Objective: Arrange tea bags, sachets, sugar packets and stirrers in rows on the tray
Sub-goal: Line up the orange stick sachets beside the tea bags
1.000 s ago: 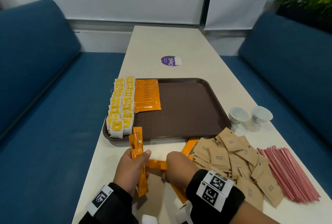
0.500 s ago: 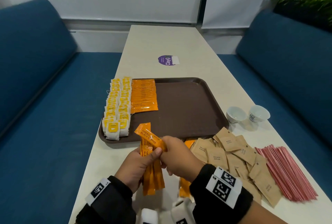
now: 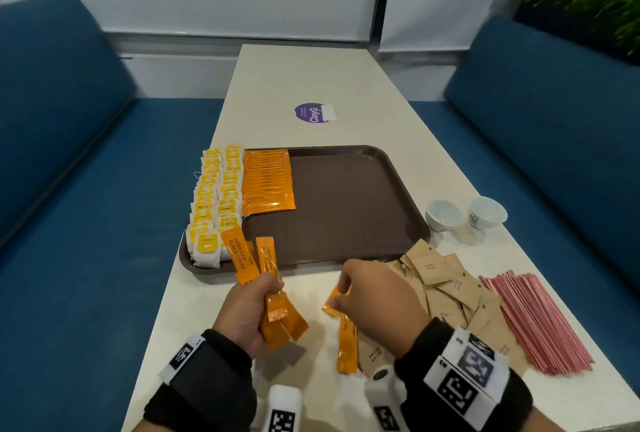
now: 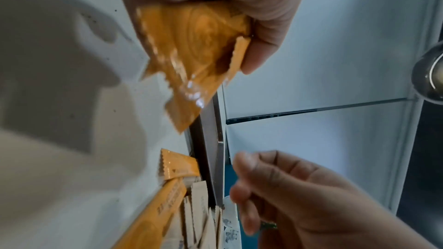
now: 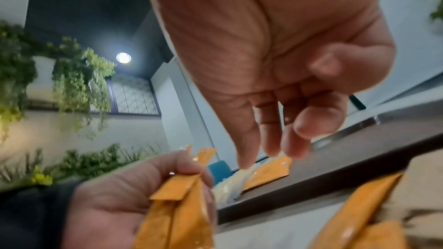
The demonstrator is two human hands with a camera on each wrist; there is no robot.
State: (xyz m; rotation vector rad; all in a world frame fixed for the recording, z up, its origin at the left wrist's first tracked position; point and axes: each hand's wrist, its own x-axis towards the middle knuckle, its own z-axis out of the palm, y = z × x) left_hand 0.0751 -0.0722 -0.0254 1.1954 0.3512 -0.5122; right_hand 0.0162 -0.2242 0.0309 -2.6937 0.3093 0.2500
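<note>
My left hand [image 3: 265, 288] grips a bundle of orange coffee sachets [image 3: 268, 275] upright, just in front of the brown tray [image 3: 346, 206]. The left wrist view shows their crimped ends [image 4: 191, 48] under my thumb. My right hand [image 3: 349, 293] hovers empty, fingers relaxed [image 5: 273, 139], over loose orange sachets [image 3: 346, 341] on the table. On the tray's left side lie two rows of yellow tea bags [image 3: 214, 196] and one row of orange sachets [image 3: 268, 182]. Brown sugar packets [image 3: 446, 289] and pink stirrers [image 3: 533, 320] lie in piles to the right.
Two small white cups [image 3: 445, 215] stand right of the tray. A purple sticker [image 3: 311, 113] is on the table [image 3: 311, 78] beyond it. Blue sofas run along both sides. The tray's middle and right are bare.
My right hand lifted a sachet off the table, put it into the left hand's bundle, let go and moved right, back over the loose sachets.
</note>
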